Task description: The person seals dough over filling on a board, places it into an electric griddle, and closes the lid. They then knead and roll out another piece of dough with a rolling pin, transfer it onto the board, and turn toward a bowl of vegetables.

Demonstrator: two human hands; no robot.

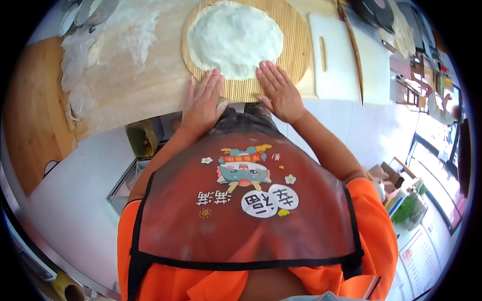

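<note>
A wide, flattened round of pale dough (236, 37) lies on a round slatted bamboo mat (296, 42) on the wooden work table. My left hand (203, 100) rests at the near left edge of the dough, its fingers stretched out and their tips touching the rim. At the near right edge, my right hand (281, 93) lies with its fingers extended against the dough and the mat. Neither hand grips anything. The dough's surface looks slightly uneven.
A white cutting board (334, 55) lies right of the mat, with a long thin wooden stick (355, 55) across its right side. Flour (138, 37) dusts the table at left, beside a crumpled plastic bag (78, 60). A dark round pan (374, 12) stands at the far right.
</note>
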